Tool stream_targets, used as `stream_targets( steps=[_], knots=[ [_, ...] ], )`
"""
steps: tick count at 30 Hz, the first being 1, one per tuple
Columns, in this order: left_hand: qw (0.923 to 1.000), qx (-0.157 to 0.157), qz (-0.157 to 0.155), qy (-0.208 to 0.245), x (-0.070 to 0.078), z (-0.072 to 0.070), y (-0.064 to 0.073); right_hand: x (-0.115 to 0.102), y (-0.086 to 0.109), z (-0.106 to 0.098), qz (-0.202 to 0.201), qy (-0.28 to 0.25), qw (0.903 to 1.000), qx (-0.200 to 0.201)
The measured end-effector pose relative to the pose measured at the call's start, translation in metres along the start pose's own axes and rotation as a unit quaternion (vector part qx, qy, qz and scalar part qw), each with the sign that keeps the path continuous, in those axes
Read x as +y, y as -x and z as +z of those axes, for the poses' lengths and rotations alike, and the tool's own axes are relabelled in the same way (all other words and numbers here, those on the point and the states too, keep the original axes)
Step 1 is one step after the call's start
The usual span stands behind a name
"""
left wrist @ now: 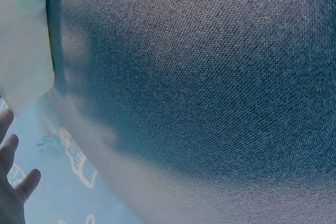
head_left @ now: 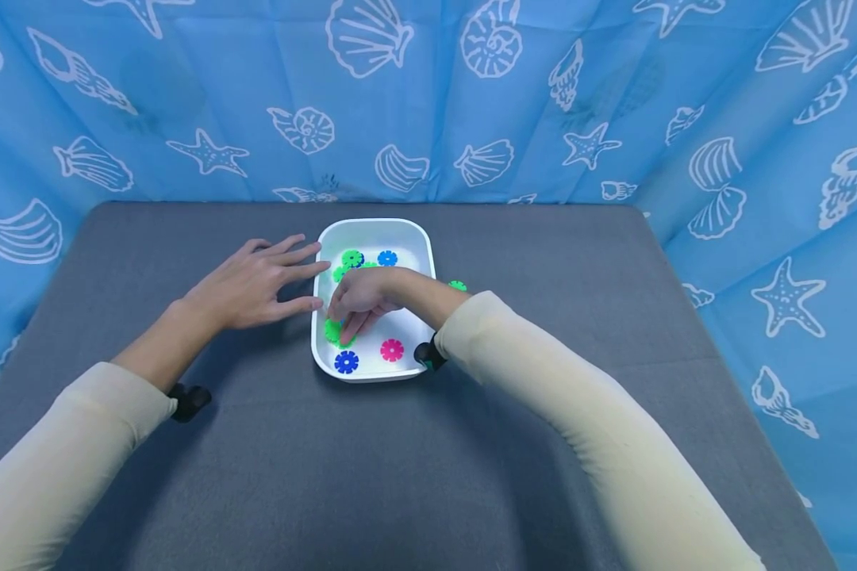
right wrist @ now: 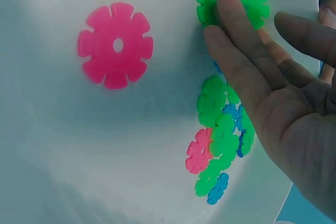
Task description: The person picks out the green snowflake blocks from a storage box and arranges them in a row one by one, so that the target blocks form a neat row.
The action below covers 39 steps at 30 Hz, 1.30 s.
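Observation:
A white plastic tray [head_left: 373, 374] holds several notched plastic discs. My right hand [head_left: 371, 295] reaches down into it, and in the right wrist view straight fingers [right wrist: 247, 51] lie against green discs [right wrist: 256, 3], the thumb standing apart from them. Close to those fingertips are a dark blue disc [head_left: 346, 362] and a pink disc [right wrist: 116, 45]. My left hand [head_left: 246, 281] is spread flat at the tray's left side, fingertips right at the rim. Only part of the left hand [left wrist: 13, 192] appears in the left wrist view.
Green, blue and pink discs, among them a blue disc [head_left: 387, 258], lie toward the tray's far end. Outside, a green disc [head_left: 457, 285] is on the grey table [head_left: 314, 476] beyond the right wall. A blue shell-patterned curtain [head_left: 428, 103] hangs behind.

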<state>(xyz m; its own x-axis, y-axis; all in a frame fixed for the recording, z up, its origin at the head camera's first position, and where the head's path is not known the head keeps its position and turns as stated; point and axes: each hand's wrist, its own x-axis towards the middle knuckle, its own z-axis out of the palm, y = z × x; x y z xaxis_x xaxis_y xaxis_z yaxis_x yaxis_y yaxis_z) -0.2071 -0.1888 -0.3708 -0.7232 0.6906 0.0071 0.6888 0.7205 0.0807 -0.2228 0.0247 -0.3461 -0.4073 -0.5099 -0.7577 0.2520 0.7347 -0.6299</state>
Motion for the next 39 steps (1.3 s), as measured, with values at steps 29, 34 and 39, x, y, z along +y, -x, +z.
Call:
stream_targets(
  steps=[29,34,39],
  knots=[
    [1.0,-0.007,-0.002,-0.004,0.0,0.0,-0.002,-0.004,0.012,-0.009,-0.041,0.051,0.9954,0.07],
    [0.9999,-0.009,-0.006,0.001,0.001,0.0,-0.001,0.007,0.029,-0.017,-0.07,0.044,0.9932,0.082],
    [0.9998,-0.012,-0.014,0.005,0.002,-0.001,-0.001,0.019,0.051,-0.028,-0.097,0.023,0.9903,0.097]
  ],
)
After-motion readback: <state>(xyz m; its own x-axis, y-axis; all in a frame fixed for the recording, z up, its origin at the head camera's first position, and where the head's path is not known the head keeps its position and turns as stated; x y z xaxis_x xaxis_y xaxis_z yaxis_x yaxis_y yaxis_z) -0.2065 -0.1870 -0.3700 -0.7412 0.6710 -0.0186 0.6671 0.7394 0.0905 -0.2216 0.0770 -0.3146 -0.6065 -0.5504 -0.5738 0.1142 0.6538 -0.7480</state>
